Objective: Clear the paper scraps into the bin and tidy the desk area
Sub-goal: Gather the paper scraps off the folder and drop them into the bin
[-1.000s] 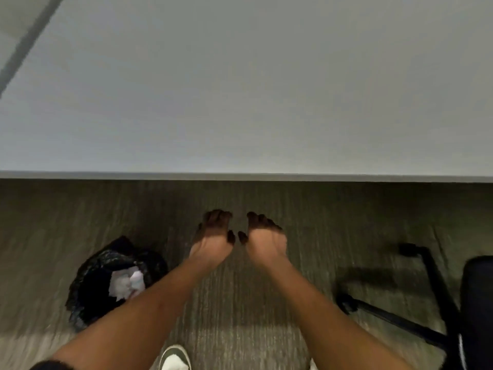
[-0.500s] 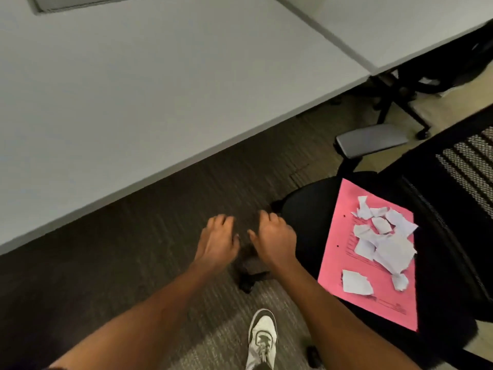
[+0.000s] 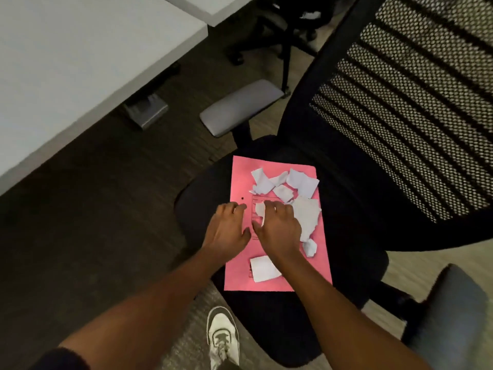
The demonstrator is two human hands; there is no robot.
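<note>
A pink folder (image 3: 240, 180) lies flat on the black seat of an office chair (image 3: 202, 193). Several torn white paper scraps (image 3: 306, 212) are scattered on its far and right parts, and one more scrap (image 3: 262, 268) sits near its front edge. My left hand (image 3: 226, 231) hovers palm down over the folder's left edge, fingers apart, holding nothing. My right hand (image 3: 278, 231) is beside it over the folder's middle, fingers spread and partly covering a small scrap (image 3: 259, 208). The bin is out of view.
The chair's mesh back (image 3: 400, 102) rises at the right, with grey armrests (image 3: 240, 106) behind and at the lower right (image 3: 453, 316). A white desk (image 3: 80, 49) fills the upper left. My white shoe (image 3: 222, 337) stands on the carpet below the seat.
My view swung right from the bin and desk edge to the chair. Both hands moved from above the carpet to over the pink folder and its scraps.
</note>
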